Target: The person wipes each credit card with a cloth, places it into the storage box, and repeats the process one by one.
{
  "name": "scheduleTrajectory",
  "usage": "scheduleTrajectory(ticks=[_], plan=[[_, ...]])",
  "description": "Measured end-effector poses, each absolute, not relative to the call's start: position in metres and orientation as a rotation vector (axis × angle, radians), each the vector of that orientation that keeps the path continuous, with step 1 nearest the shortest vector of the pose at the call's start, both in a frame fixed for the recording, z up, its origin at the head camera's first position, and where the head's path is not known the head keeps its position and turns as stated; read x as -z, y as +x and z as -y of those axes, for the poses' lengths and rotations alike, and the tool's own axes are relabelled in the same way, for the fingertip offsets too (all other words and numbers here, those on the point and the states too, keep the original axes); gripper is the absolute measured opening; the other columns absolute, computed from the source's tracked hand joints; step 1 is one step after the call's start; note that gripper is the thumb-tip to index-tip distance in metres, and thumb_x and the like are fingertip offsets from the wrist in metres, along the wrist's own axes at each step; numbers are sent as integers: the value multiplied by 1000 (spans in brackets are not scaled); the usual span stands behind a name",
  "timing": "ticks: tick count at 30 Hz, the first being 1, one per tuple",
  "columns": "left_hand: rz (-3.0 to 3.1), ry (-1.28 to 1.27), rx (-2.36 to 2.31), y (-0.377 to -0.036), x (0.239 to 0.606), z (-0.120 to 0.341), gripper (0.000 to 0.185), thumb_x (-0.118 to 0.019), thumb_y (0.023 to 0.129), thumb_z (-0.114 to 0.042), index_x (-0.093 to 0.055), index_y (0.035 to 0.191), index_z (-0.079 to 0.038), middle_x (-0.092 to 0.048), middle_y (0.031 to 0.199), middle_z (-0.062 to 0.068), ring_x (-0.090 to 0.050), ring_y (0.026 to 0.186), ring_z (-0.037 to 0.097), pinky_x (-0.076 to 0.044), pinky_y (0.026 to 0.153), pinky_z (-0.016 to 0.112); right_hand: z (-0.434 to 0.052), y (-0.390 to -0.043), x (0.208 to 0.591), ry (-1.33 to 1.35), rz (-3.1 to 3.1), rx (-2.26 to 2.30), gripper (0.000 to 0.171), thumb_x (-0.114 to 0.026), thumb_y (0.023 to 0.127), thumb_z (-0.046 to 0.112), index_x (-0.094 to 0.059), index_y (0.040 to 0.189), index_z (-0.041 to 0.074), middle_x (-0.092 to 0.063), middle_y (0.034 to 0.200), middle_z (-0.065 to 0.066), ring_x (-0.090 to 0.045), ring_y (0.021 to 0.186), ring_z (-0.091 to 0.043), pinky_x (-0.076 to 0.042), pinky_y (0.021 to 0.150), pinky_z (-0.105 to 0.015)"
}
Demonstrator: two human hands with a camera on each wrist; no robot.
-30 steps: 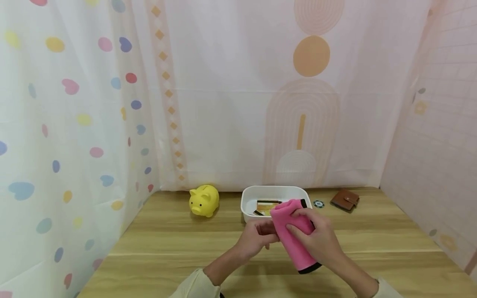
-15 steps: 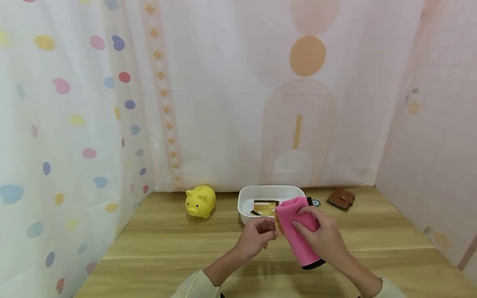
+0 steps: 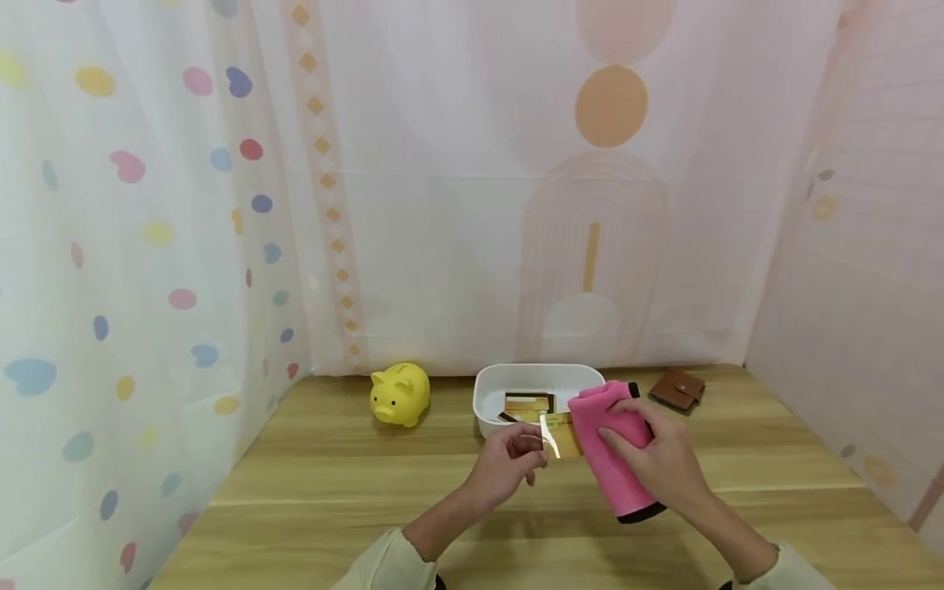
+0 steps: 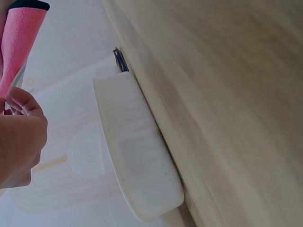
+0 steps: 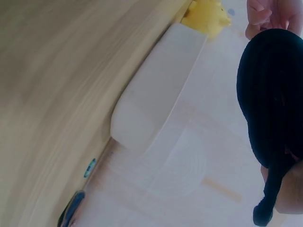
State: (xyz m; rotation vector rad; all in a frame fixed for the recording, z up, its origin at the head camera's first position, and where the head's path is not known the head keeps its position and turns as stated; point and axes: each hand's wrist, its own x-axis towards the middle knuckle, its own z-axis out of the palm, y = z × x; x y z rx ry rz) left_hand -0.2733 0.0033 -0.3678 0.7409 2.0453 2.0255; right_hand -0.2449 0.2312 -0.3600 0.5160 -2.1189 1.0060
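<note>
In the head view my left hand [image 3: 505, 464] pinches the left edge of a shiny gold card [image 3: 569, 436], fingers and thumb at its side. The card's right part is hidden behind a folded pink cloth [image 3: 610, 455] with black edging. My right hand [image 3: 662, 456] grips this cloth, thumb and fingers pressing on its front, above the table. From the right wrist the cloth's black lower edge [image 5: 272, 90] shows as a rolled loop. The left wrist view has the left hand [image 4: 23, 137] right at the cloth's tip.
A white plastic tub [image 3: 538, 373] with gold-and-black cards [image 3: 528, 404] inside stands behind the hands. Left of it sits a yellow piggy bank [image 3: 401, 395]. A brown wallet [image 3: 677, 390] lies at the back right, near a poker chip [image 5: 90, 168] seen from the right wrist.
The right hand has moved right and slightly up with the pink cloth. Much more of the gold card now shows between the hands. The left hand has stayed nearly in place.
</note>
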Motion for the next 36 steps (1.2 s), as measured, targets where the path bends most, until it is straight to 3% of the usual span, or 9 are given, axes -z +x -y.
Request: scheduleTrajectory(ticks=[12,26,36], plan=[[-2012,732,-2074,-298,397,0,23,-57,87,-1,-57,109,6,-63,89,13,-62,75,17,-54,59,30,-243,-251,371,437,2154,-996,28,-79,72,9,-61,93,15,-62,86,2,-52,60,-7,-45,45,-22],[-1880,409,-2239,-327,399,5,18,-55,86,1,-52,103,7,-61,80,8,-63,77,17,-54,67,31,-269,-251,386,288,2464,-976,23,-74,79,22,-59,97,18,-61,92,-7,-50,62,-13,-44,47,-24],[-1886,282,-2311,-352,406,1,22,-58,87,1,-52,106,11,-62,84,10,-64,79,17,-54,73,31,-284,-250,394,377,2708,-1052,27,-72,77,7,-59,101,13,-59,103,-8,-45,71,-14,-37,56,-24]])
